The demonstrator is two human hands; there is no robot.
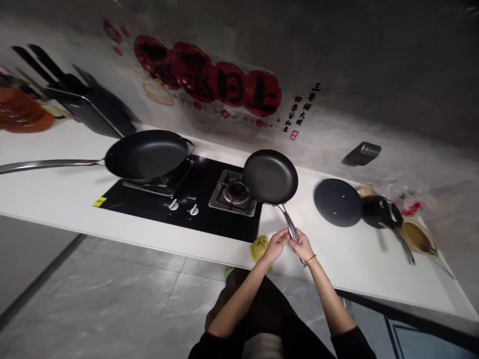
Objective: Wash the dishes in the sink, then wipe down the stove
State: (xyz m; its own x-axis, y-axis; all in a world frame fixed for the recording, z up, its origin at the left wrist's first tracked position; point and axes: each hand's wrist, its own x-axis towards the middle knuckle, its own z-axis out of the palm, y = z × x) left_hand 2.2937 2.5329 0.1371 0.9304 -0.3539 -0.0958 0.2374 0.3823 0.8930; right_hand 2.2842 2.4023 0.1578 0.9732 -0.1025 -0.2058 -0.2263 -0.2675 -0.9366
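A small black frying pan (270, 176) hangs in the air over the right burner (234, 192) of the gas hob (179, 199). Its metal handle (289, 224) runs down into my hands. My right hand (302, 245), with a gold bangle at the wrist, is closed around the handle's end. My left hand (276, 245) is pinched on the same handle from the left. A yellow cloth (259, 248) lies on the counter just under my left hand.
A large black pan (146, 153) with a long steel handle sits on the left burner. On the white counter (56, 189) to the right lie a round dark lid (337, 202), another small pan (381, 212) and a bowl (417, 237). A knife block (88, 107) stands at the back left.
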